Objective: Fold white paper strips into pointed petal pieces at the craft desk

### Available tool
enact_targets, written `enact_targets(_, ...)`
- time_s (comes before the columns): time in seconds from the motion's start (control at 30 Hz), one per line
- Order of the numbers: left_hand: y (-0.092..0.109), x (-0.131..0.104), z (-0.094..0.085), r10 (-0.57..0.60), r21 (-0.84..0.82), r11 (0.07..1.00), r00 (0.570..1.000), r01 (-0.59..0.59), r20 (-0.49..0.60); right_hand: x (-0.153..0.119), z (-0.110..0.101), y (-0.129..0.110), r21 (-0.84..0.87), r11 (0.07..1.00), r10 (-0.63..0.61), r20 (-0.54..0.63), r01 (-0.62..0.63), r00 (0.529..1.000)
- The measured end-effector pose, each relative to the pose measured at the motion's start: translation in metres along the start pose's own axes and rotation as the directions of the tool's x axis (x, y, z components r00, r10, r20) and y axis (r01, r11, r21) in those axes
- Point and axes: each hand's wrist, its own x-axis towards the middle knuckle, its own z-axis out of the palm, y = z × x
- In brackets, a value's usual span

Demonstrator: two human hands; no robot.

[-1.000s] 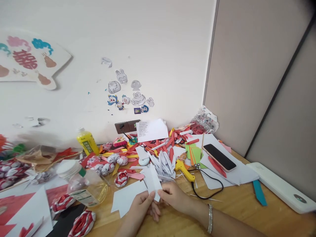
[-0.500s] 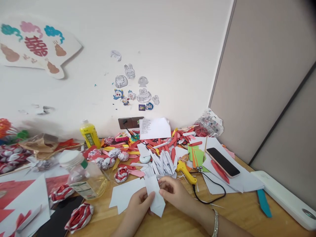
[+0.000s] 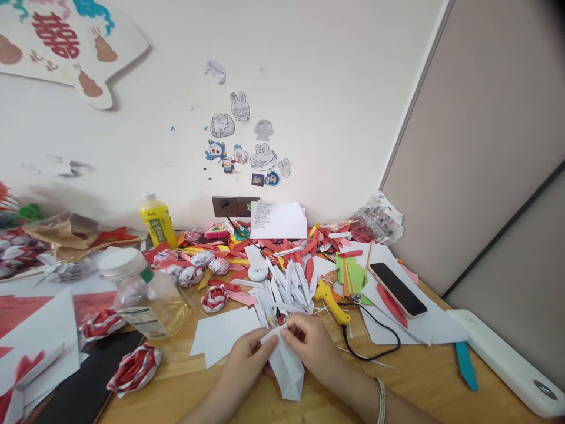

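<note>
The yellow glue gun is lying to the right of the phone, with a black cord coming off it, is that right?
Not quite. The head view shows the yellow glue gun lying to the left of the phone, not to its right. The black cord does come off it.

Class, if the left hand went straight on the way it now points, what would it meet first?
Probably the right hand, whose fingers are just ahead of the left hand, at the folded white paper both hold. Depth is unclear in this single view, so it might instead pass under them.
</note>
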Motion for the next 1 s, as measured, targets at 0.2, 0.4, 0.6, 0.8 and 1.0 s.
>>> enact_targets(0.2,0.001,0.002,0.001,-0.027,-0.028,0.999,1.0,0.028,0.015,-0.001,-0.001,0.001,-0.47,0.768,-0.483,0.023,0.436,0.875)
enact_targets(0.4,0.003,-0.001,0.0,-0.049,-0.067,0.997,0.999,0.048,-0.01,-0.004,-0.007,-0.006,-0.481,0.707,-0.533,0.121,0.519,0.838)
enact_targets(0.6,0.006,-0.002,0.0,-0.003,-0.003,1.0,1.0,0.003,-0.003,0.0,-0.01,-0.01,0.029,0.995,-0.099,-0.002,0.099,0.995)
enact_targets(0.8,0.004,-0.001,0.001,-0.009,-0.002,1.0,0.999,0.009,-0.045,0.003,-0.005,-0.005,0.217,0.967,0.126,0.046,-0.133,0.991)
enact_targets(1.0,0.003,0.0,-0.001,-0.014,-0.008,1.0,0.998,0.014,-0.066,0.0,-0.002,-0.002,0.282,0.939,0.186,0.068,-0.198,0.98)
